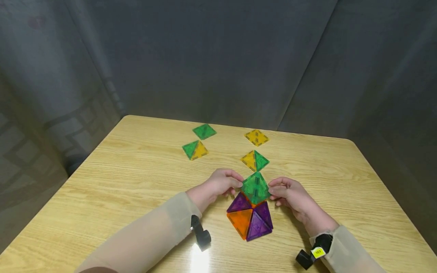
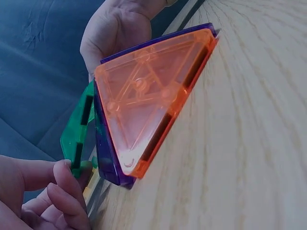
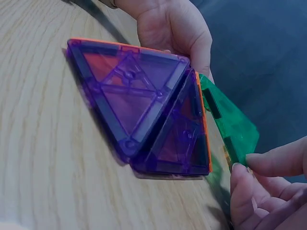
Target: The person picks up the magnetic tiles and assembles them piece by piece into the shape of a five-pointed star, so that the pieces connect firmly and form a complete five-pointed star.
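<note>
Two joined green triangular magnetic tiles (image 1: 255,188) slant up from the table between my hands. My left hand (image 1: 220,184) pinches their left corner between thumb and fingers. At the opposite corner, my right hand (image 1: 289,194) pinches them the same way. Right beside the green tiles, on my side, stands a pointed shape of purple tiles (image 1: 258,227) and orange tiles (image 1: 240,222). The left wrist view shows an orange triangle (image 2: 139,86) as its near face, with the green tiles (image 2: 76,129) leaning behind. Purple faces (image 3: 129,91) fill the right wrist view.
Beyond my hands lie a yellow and green tile pair (image 1: 255,160) and a yellow pair (image 1: 257,137). Farther left are a green and yellow pair (image 1: 195,150) and a green pair (image 1: 204,131). A dark curtain (image 1: 205,68) hangs behind the wooden table (image 1: 136,167).
</note>
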Motion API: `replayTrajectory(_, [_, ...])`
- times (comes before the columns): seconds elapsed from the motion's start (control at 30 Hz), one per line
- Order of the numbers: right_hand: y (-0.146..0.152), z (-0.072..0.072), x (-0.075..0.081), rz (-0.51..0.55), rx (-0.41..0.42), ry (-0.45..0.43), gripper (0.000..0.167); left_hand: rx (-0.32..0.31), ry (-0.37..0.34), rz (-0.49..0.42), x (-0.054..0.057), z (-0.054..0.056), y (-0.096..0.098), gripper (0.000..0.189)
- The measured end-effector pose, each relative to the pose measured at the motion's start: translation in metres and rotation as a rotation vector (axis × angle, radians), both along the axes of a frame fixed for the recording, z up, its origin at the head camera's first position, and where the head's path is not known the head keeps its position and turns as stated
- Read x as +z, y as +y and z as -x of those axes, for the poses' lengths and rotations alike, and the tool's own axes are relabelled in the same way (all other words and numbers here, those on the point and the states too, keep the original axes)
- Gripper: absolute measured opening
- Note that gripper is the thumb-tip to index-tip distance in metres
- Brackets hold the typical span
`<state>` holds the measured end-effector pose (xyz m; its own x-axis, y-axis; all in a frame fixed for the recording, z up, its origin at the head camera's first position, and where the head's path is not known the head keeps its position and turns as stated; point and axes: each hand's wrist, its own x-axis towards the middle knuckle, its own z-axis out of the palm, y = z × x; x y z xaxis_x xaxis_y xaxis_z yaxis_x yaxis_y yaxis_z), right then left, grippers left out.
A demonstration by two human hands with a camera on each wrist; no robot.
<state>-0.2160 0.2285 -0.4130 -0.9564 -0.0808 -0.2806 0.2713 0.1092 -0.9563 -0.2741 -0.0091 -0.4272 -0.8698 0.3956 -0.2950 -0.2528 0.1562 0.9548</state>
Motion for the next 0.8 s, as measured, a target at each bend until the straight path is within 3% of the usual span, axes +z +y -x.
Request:
replayTrajectory(0.4, [-0.0034, -0.0017, -0.0010, 0.002, 0.003, -0.010, 0.028, 0.007, -0.003, 0.014, -0.0014, 0.0008, 0.0000, 0.013])
replayTrajectory(0.8, [-0.0039, -0.0057, 0.0048, 0.108, 0.029, -0.021, 0.031, 0.007, -0.014, 0.031, 0.0046, -0.0014, -0.0031, 0.015])
